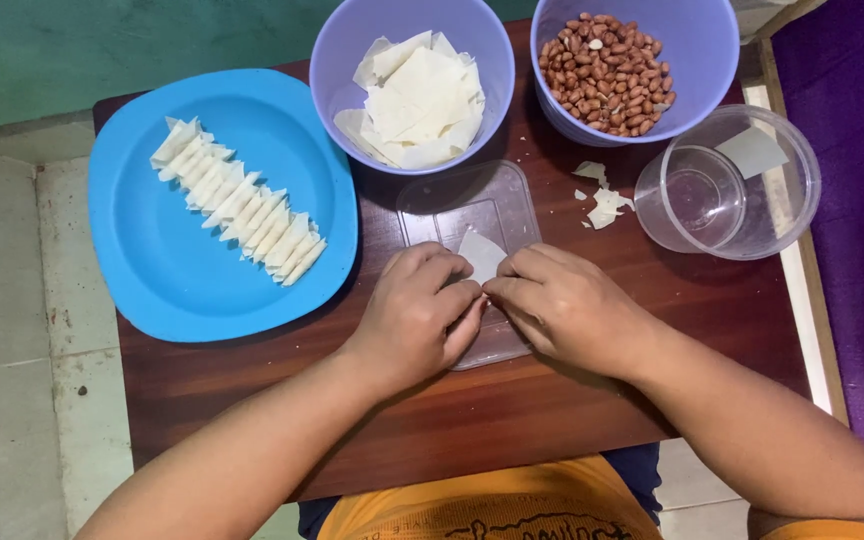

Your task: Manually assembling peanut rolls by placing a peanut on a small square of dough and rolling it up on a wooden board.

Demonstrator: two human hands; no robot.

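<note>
Both hands – left hand, right hand – are pinched closed on one small dough wrapper. It's over a clear plastic lid.

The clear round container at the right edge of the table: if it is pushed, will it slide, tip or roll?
The clear round container looks like thin plastic holding only a scrap of white wrapper, so it is probably light and slides easily. It stands wide and low, so tipping seems unlikely. It sits near the table edge and could be knocked off.
</note>
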